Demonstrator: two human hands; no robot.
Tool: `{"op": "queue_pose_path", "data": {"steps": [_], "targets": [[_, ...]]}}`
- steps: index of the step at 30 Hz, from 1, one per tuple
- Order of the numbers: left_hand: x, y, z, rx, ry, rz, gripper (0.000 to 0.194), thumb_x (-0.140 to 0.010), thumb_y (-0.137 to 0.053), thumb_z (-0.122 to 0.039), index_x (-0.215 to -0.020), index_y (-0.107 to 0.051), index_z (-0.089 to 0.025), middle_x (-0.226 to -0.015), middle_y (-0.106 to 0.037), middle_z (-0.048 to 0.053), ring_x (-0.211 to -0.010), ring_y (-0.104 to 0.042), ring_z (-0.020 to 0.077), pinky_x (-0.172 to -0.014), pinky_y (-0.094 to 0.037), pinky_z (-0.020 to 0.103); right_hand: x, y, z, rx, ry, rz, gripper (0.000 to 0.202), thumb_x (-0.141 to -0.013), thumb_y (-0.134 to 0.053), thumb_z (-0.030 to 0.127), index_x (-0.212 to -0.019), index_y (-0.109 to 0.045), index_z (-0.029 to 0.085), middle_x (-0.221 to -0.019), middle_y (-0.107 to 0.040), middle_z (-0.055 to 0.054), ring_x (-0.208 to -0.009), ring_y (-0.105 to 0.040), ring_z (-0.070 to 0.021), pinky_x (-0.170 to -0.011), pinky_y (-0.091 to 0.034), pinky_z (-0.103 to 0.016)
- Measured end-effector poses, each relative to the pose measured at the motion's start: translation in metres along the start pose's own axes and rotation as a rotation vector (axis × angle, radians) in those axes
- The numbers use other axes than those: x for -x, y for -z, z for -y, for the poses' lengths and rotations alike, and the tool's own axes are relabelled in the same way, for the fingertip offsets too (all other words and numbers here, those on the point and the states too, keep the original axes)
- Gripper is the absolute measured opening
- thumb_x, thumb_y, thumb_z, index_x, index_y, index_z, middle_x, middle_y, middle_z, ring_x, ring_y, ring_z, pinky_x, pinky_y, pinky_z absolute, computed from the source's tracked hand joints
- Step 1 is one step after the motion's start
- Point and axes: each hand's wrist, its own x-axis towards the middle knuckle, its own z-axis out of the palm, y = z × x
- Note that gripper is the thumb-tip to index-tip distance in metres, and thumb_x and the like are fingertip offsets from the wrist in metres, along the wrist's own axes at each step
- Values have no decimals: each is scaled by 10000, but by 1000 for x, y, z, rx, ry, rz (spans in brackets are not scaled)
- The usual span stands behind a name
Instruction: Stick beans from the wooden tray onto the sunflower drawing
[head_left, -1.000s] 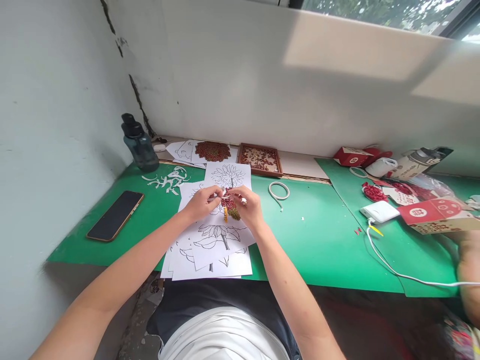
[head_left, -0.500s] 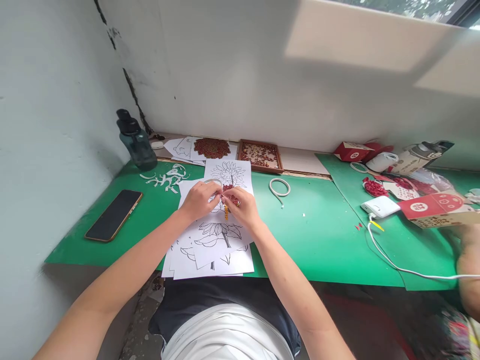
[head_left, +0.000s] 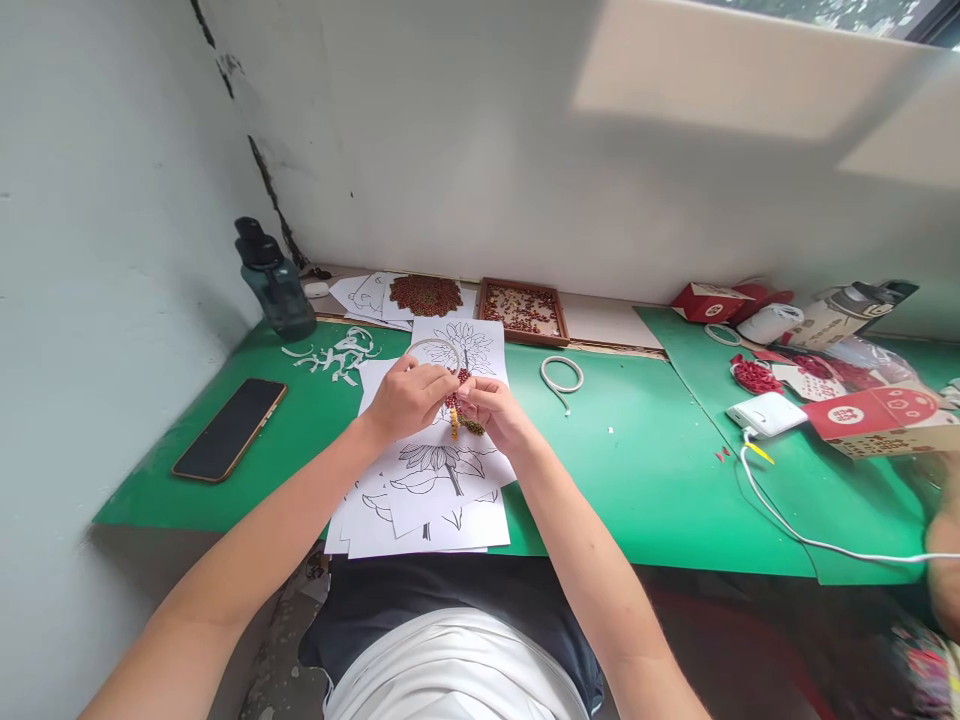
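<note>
Over the line-drawing sheets (head_left: 461,510), my left hand (head_left: 411,402) pinches a small beaded piece (head_left: 454,420) with red, yellow and green parts. A pale cord loop (head_left: 456,348) stands out just above its fingers; whether the loop is joined to the beads I cannot tell. Closed on the piece from the other side is my right hand (head_left: 498,412), thumb and forefinger almost touching the left fingertips. Fingers hide much of the beadwork. Flower outlines in black show on the sheets beneath.
Behind the hands lie a heap of reddish beads (head_left: 426,295) on paper and a wooden tray (head_left: 562,325) of beads. A coiled pale cord (head_left: 561,375), phone (head_left: 231,430), dark bottle (head_left: 276,285), white paper strips (head_left: 341,352), white device (head_left: 766,414) and red box (head_left: 862,415) surround them. Another person's arm (head_left: 946,530) shows at right.
The pale loop has risen into clearer view above my left hand. My fingers have shifted a little right on the beaded piece, and more of its green part shows.
</note>
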Motion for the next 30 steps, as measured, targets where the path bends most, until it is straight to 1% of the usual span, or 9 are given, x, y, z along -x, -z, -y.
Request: {"op": "queue_pose_path", "data": {"steps": [4,7,9,11,13,16,22,27,30], "targets": [[-1,2,2,-40,-54,-4,207,-1057,-487,-103,-1086,-610,-267,-985,-800,-26,-809,-716,167,-783,-387,380,0,2,3,-80,-34,17,302,-717,-929,327,-669,-665,188,-639,-519,43,-604,-402,-84,-558,-324,-246],[6,10,16,-59,-38,0,236,-1052,-465,-90,-1092,-614,-269,-991,-796,-23,-817,-713,167,-781,-384,382,1,27,14,-214,-35,-55,321,-695,-961,304,-684,-660,193,-638,-521,50,-575,-417,-74,-520,-383,-222],[14,18,32,-84,33,-29,188,-1063,-481,-128,-1054,-612,-262,-1004,-790,-10,-800,-700,170,-773,-378,384,2,54,25,-340,74,-228,324,-696,-972,270,-724,-656,209,-673,-565,54,-568,-444,-67,-513,-441,-204],[20,25,49,-126,189,-114,142,-1064,-494,-180,-985,-590,-248,-922,-762,7,-791,-684,197,-765,-371,392,1,79,34,-406,280,-440,333,-712,-972,269,-762,-648,214,-691,-587,68,-568,-477,-50,-520,-473,-167],[23,28,60,-149,333,-167,129,-1053,-474,-215,-966,-566,-242,-903,-732,34,-779,-658,220,-778,-383,403,-2,91,37,-383,328,-569,338,-721,-971,292,-807,-654,212,-718,-624,70,-566,-516,-39,-539,-509,-155],[23,24,59,-112,426,-199,83,-1010,-476,-254,-974,-548,-239,-926,-702,61,-799,-642,240,-813,-412,417,-8,83,29,-327,278,-603,401,-699,-983,360,-894,-660,223,-726,-656,70,-554,-551,-43,-532,-515,-160],[25,14,49,65,537,-203,104,-935,-485,-297,-984,-556,-240,-893,-654,52,-796,-616,244,-799,-437,406,-11,56,14,-152,282,-574,562,-617,-992,474,-875,-542,258,-598,-577,100,-477,-447,-54,-451,-368,-165],[27,14,60,291,794,-282,199,-969,-517,-340,-1142,-570,-256,-920,-557,33,-786,-551,215,-741,-449,352,-8,57,14,-25,332,-605,504,-655,-945,469,-830,-523,257,-615,-563,89,-520,-444,-72,-482,-356,-202],[28,17,70,379,897,-368,172,-986,-538,-379,-1104,-573,-260,-894,-496,27,-745,-486,197,-694,-427,329,-7,55,14,-7,356,-607,430,-667,-924,419,-802,-550,254,-615,-531,88,-536,-430,-77,-499,-358,-222]]}}
